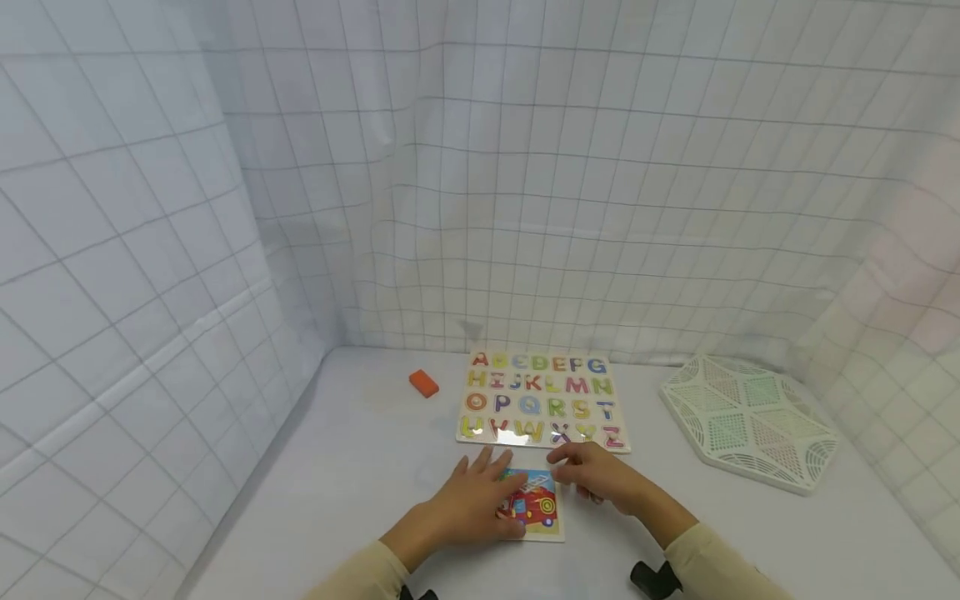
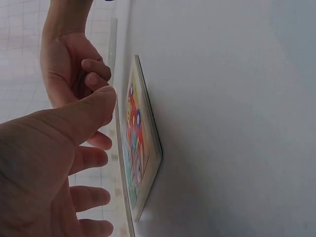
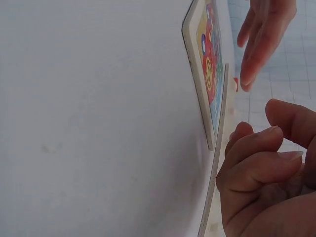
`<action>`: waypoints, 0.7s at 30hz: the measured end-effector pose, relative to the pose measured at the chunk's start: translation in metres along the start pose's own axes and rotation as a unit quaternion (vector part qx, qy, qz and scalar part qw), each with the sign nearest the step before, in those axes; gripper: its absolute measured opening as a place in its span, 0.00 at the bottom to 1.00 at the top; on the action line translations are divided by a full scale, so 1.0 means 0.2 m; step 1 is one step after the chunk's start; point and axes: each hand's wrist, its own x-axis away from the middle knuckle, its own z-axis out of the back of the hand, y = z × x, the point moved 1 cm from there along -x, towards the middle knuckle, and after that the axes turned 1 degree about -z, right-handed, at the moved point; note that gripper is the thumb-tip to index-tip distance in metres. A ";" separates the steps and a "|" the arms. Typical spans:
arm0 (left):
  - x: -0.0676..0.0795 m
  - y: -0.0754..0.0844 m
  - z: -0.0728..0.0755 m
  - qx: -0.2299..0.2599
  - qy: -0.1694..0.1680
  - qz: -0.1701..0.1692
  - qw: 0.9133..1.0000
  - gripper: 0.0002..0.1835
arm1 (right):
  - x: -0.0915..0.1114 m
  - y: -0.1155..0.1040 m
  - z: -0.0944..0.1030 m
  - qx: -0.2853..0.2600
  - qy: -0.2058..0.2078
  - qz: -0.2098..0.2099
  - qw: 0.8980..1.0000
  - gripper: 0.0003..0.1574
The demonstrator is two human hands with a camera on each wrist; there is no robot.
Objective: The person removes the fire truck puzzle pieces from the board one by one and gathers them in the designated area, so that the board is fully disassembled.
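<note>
A small wooden picture puzzle [image 1: 542,504] with a red fire engine on it lies flat on the white table. My left hand [image 1: 472,504] hovers over its left part, fingers spread, hiding that side of the picture. In the left wrist view the thumb [image 2: 101,106] shows above the puzzle [image 2: 132,143] with nothing pinched. My right hand [image 1: 596,477] is at the puzzle's upper right corner, its fingers loosely bent. The right wrist view shows this hand [image 3: 266,173] holding nothing, beside the puzzle's edge [image 3: 197,81].
Behind the puzzle lies an alphabet board [image 1: 540,393] with colourful letters. An orange block [image 1: 423,383] sits at the back left. A pale hexagonal lattice tray [image 1: 701,446] stands at the right. White gridded cloth [image 1: 562,208] encloses the table's back and sides.
</note>
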 end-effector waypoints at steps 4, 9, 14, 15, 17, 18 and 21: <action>-0.01 0.02 -0.02 -0.001 -0.005 -0.014 1.000 0.39 | 0.01 0.01 -0.02 -0.018 -0.006 0.003 1.000 0.25; 0.00 0.01 -0.03 -0.002 -0.004 -0.006 1.000 0.38 | 0.00 0.02 -0.04 -0.021 -0.014 0.002 1.000 0.24; -0.01 0.01 -0.04 -0.005 -0.008 -0.008 1.000 0.38 | 0.02 0.02 -0.05 -0.013 -0.008 -0.006 1.000 0.23; -0.01 0.02 -0.04 -0.006 -0.010 -0.012 1.000 0.38 | 0.02 0.03 -0.05 -0.013 -0.006 -0.008 1.000 0.23; -0.02 0.03 -0.06 -0.010 -0.015 -0.022 1.000 0.39 | 0.04 0.04 -0.05 -0.016 -0.001 -0.011 1.000 0.24; -0.03 0.04 -0.06 -0.013 -0.018 -0.027 0.999 0.39 | 0.04 0.04 -0.05 -0.021 0.001 -0.013 1.000 0.25; -0.03 0.05 -0.06 -0.022 -0.027 -0.031 0.999 0.39 | 0.04 0.05 -0.05 -0.056 0.003 -0.019 0.998 0.27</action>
